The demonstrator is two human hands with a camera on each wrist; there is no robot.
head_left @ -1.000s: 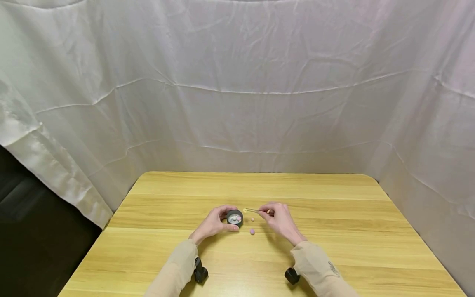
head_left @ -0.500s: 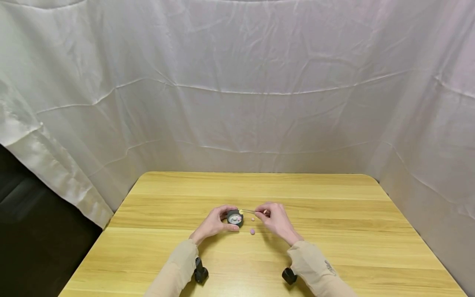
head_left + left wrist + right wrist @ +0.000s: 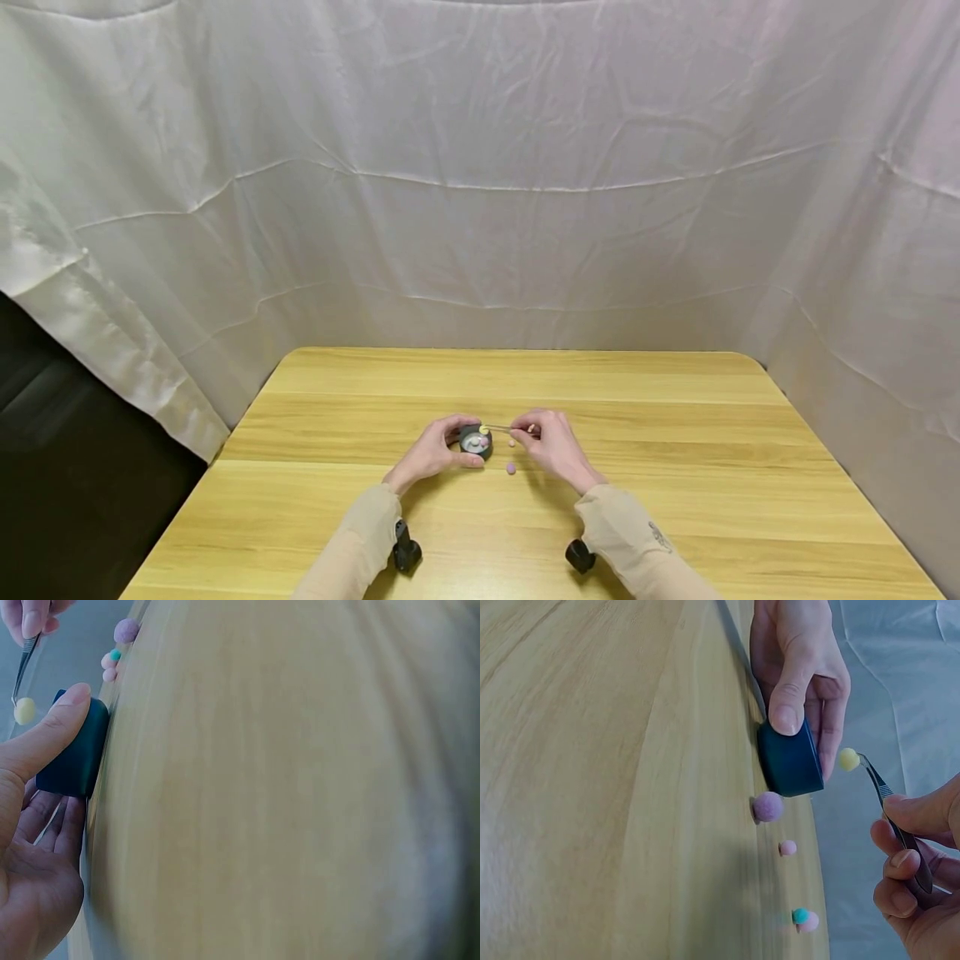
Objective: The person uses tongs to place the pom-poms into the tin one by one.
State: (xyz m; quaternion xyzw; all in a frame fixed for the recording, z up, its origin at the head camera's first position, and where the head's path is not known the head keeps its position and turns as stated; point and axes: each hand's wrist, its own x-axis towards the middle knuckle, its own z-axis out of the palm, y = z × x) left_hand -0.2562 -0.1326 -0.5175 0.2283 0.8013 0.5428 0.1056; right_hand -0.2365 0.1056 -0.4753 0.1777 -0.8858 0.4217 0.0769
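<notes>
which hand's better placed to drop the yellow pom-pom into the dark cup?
Right. The right hand holds the tweezers with the yellow pom-pom pinched at the tips, just above the dark cup. The left hand is gripping that cup.

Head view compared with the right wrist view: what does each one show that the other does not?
Only the head view shows the white draped cloth and both beige sleeves. Only the right wrist view shows the small teal pom-pom. Both show the left hand gripping the dark round container and the right hand pinching metal tweezers holding a yellow pom-pom.
</notes>
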